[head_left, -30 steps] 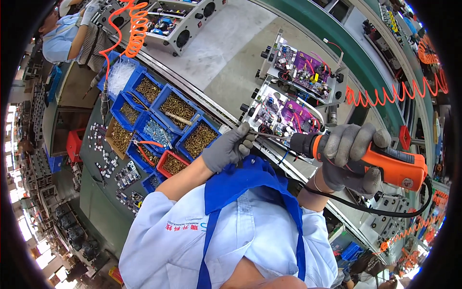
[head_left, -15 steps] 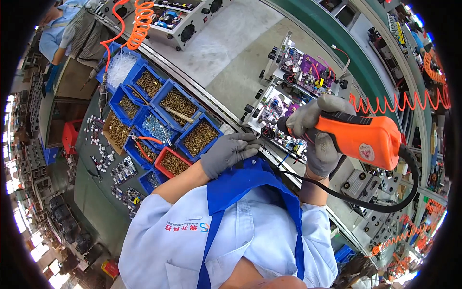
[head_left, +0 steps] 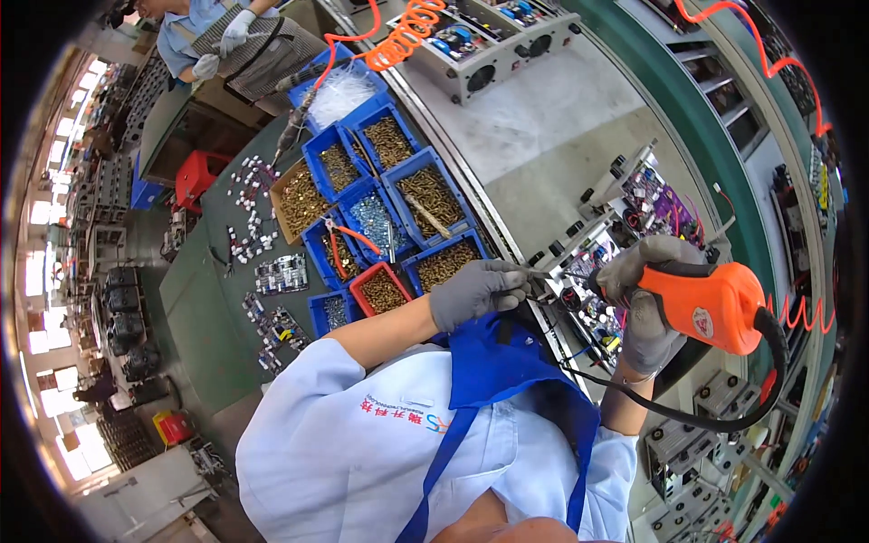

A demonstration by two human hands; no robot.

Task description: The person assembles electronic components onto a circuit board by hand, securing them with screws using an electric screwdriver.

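My right hand (head_left: 641, 299), in a grey glove, grips an orange electric screwdriver (head_left: 711, 304) with a black cord, its tip pointing down at a purple circuit board assembly (head_left: 597, 271) on the conveyor. My left hand (head_left: 478, 290), also gloved, has its fingers pinched together at the board's near edge, right beside the screwdriver tip; what it pinches is too small to tell. A second purple board (head_left: 665, 206) lies just beyond the first.
Several blue bins (head_left: 425, 195) of screws and a red bin (head_left: 382, 290) sit left of my hands. Grey metal chassis units (head_left: 471, 54) stand further up the belt. An orange coiled hose (head_left: 407, 27) hangs above. Another person (head_left: 208, 36) works at the top left.
The screwdriver has swung from lying sideways to pointing down at the board. My left hand has stayed at the board's edge while the view shifted.
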